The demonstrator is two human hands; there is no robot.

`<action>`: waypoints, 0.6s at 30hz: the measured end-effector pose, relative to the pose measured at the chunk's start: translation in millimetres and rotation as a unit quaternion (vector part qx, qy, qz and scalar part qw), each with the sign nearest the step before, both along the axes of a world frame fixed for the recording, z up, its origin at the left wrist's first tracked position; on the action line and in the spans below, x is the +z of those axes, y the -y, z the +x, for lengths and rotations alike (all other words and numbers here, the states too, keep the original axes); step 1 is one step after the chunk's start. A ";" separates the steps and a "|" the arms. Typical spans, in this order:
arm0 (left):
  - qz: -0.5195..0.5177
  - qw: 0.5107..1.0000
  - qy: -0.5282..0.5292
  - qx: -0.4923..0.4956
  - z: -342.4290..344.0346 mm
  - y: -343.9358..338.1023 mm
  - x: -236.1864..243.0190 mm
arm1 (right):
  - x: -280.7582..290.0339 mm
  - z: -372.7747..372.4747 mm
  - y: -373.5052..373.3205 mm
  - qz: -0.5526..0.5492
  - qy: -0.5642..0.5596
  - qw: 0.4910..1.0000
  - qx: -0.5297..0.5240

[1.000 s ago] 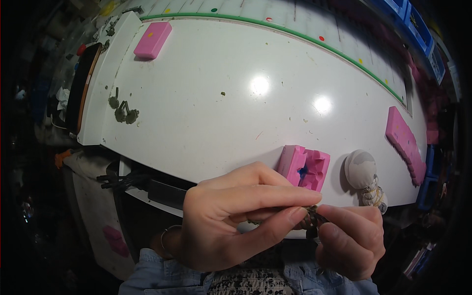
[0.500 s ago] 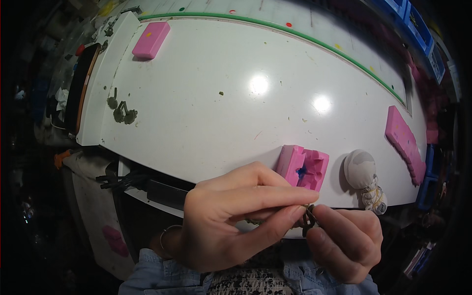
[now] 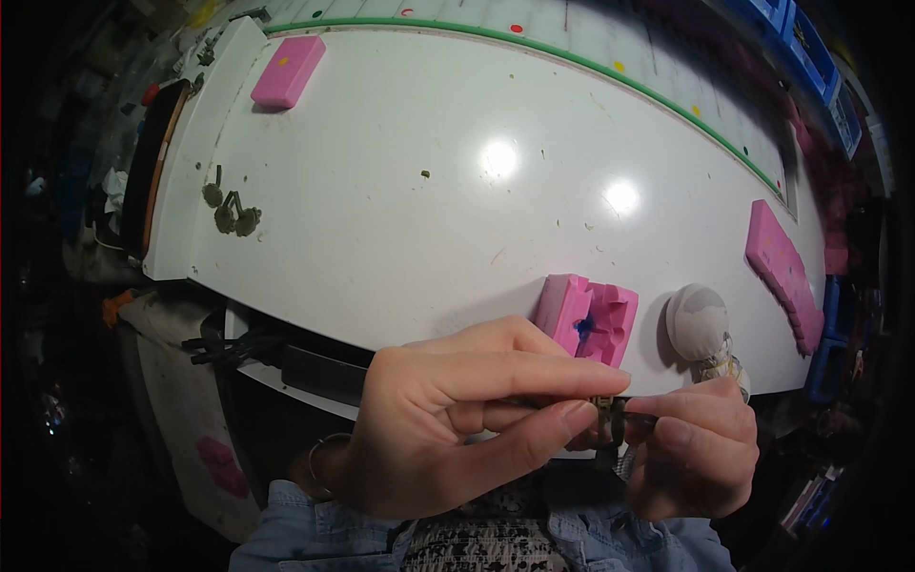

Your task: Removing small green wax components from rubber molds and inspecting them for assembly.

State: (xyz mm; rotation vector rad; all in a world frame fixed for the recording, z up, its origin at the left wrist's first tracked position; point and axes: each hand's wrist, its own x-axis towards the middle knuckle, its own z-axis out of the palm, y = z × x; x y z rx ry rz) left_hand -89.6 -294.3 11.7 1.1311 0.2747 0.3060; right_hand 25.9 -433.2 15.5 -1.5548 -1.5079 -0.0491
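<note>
Over the front edge of the table, my left hand (image 3: 467,419) pinches a small dark olive piece (image 3: 608,419) between thumb and fingertips. The piece has a loop-like part hanging below the fingers. Close beside it, my right hand (image 3: 701,443) is closed in a pinch on a thin dark bit that points toward the piece; whether the two are joined I cannot tell. Just beyond my fingers stands a pink block mould (image 3: 562,310) with a hollowed, notched inside and a blue spot in it. Right of the mould lies a pale round-headed cloth bundle (image 3: 698,324), its neck bound with bands.
Another pink block (image 3: 288,71) lies at the far left, a long pink piece (image 3: 783,272) at the right. Several olive discs with stems (image 3: 246,221) rest at the left. A green strip (image 3: 572,62) edges a white surface with coloured dots. Blue bins (image 3: 810,48) stand at the far right.
My right hand has shifted right, away from the left fingertips, and more of the dark piece shows between the hands. The coloured dots beyond the green strip have slid left.
</note>
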 end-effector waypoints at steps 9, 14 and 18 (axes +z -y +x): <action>-0.126 0.992 -0.014 -0.016 0.0 2.3 1.0 | -2.6 -7.6 -2.2 0.006 -0.032 0.998 -0.047; -0.105 0.993 -0.035 -0.028 -0.4 -0.5 0.6 | -10.9 -10.1 -6.9 0.034 -0.107 0.993 -0.044; 0.002 1.000 -0.018 0.016 -0.3 5.3 0.1 | -10.2 -15.2 -5.2 0.050 -0.045 0.994 -0.084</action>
